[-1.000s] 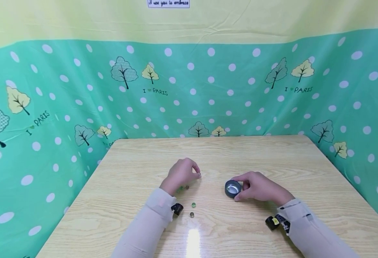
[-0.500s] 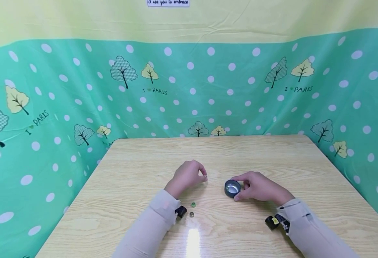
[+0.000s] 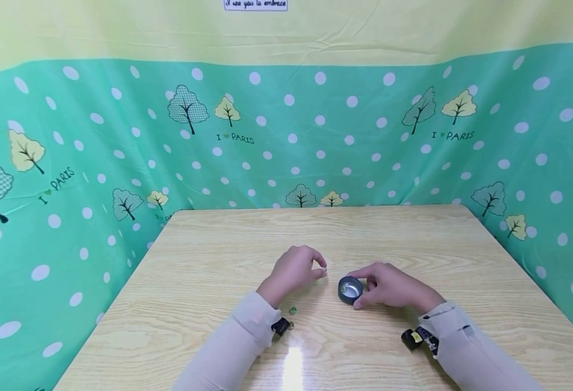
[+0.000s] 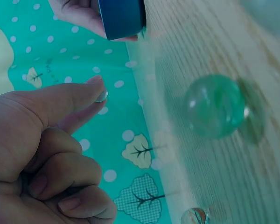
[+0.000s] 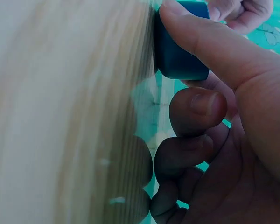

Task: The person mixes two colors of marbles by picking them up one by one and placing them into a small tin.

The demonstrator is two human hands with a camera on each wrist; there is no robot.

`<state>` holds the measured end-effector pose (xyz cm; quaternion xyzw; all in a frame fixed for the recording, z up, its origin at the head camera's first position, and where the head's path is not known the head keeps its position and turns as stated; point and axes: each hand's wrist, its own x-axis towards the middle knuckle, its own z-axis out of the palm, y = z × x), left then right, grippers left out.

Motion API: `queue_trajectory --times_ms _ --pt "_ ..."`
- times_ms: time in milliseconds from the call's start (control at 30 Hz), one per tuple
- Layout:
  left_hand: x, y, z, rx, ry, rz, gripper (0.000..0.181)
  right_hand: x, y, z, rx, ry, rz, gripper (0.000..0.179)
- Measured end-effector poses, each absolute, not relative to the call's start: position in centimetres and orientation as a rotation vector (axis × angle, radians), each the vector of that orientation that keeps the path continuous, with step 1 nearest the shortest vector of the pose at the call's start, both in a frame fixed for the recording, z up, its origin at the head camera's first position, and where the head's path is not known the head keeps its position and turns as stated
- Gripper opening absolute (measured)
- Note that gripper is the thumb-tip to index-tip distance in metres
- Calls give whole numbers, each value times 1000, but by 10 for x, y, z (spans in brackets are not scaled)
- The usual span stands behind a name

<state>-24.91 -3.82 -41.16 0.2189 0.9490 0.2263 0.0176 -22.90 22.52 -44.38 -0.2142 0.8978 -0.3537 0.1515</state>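
In the left wrist view, my left hand (image 4: pixel 56 121) pinches a small clear marble (image 4: pixel 101 96) between thumb and forefinger, its other fingers curled. It hovers just left of a small dark round container (image 3: pixel 350 290) with a shiny silver inside. My right hand (image 3: pixel 396 285) grips that container by its side, thumb at the near edge. Something small and greenish shows inside it. On the table, below the left forearm's wrist, lie a green marble (image 3: pixel 293 310) and a brownish marble (image 3: pixel 291 325), the latter partly behind the wrist camera.
The light wooden table (image 3: pixel 403 239) extends around both hands, with a bright light reflection near its front. A green and yellow printed curtain (image 3: pixel 315 125) hangs behind and at both sides. Black cameras (image 3: pixel 280 327) are strapped to the wrists.
My left hand has moved right with the pinched marble, closer to the container. My right hand and the container have shifted slightly, the container tilting a little.
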Motion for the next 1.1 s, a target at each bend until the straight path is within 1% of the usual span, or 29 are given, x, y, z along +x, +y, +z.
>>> queue_trajectory --times_ms 133,600,1100 --pt "-247 -35 -412 702 2944 701 13 -227 222 -444 -616 2565 -1005 66" --pt "-242 -28 -415 824 2911 678 11 -226 221 -444 -667 2543 -1006 61" --pt "-236 -23 -415 868 2902 633 12 -224 220 -443 -660 2548 -990 59"
